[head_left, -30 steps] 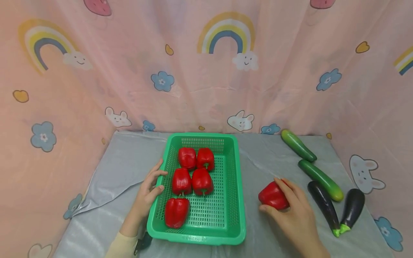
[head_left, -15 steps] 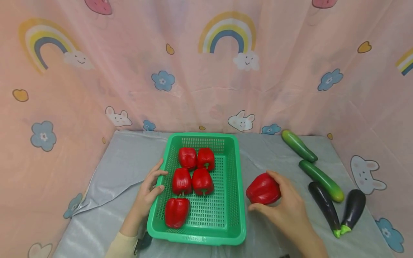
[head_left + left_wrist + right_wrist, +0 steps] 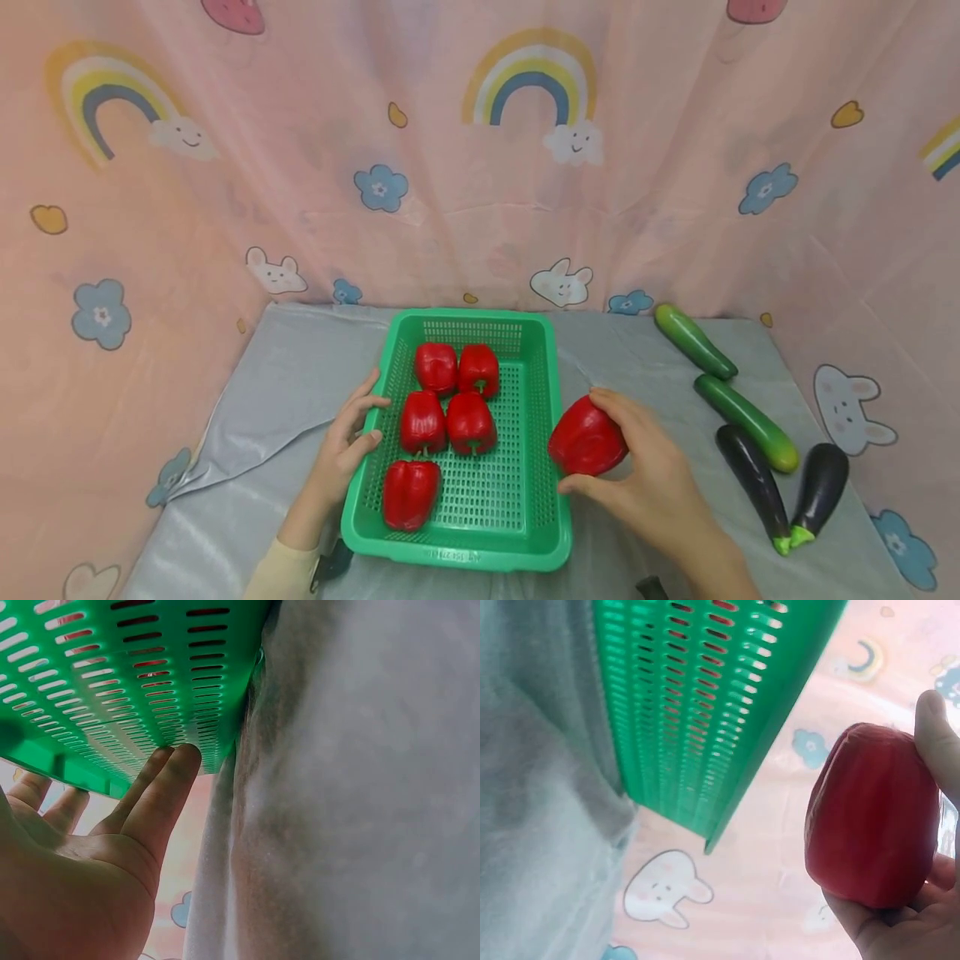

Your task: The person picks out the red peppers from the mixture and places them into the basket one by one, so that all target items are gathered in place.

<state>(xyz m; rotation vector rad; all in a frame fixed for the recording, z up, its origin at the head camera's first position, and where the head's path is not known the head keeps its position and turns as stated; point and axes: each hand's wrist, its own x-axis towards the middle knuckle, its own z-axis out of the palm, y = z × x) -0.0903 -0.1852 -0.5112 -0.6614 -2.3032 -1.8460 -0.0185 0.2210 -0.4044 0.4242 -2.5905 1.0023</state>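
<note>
My right hand (image 3: pixel 656 479) grips a red bell pepper (image 3: pixel 585 437) between thumb and fingers, at the right rim of a green plastic basket (image 3: pixel 457 554). In the right wrist view this pepper (image 3: pixel 874 817) is raised above the table, beside the slotted basket wall (image 3: pixel 697 712). My left hand (image 3: pixel 341 450) rests against the basket's left side. The left wrist view shows that hand's fairly straight fingers (image 3: pixel 161 795) touching the slotted wall (image 3: pixel 142 682). Inside the basket lie several red bell peppers (image 3: pixel 470 423), mostly in its left half.
Two green cucumber-like vegetables (image 3: pixel 746 421) and two dark eggplants (image 3: pixel 819 492) lie on the right of the grey cloth (image 3: pixel 300 375). A patterned pink curtain (image 3: pixel 465 225) hangs behind and at both sides. A small dark object (image 3: pixel 651 587) shows near my right wrist.
My right hand has lifted the bell pepper from the cloth and carried it left to the basket's right rim. The left hand and the basket have stayed in place.
</note>
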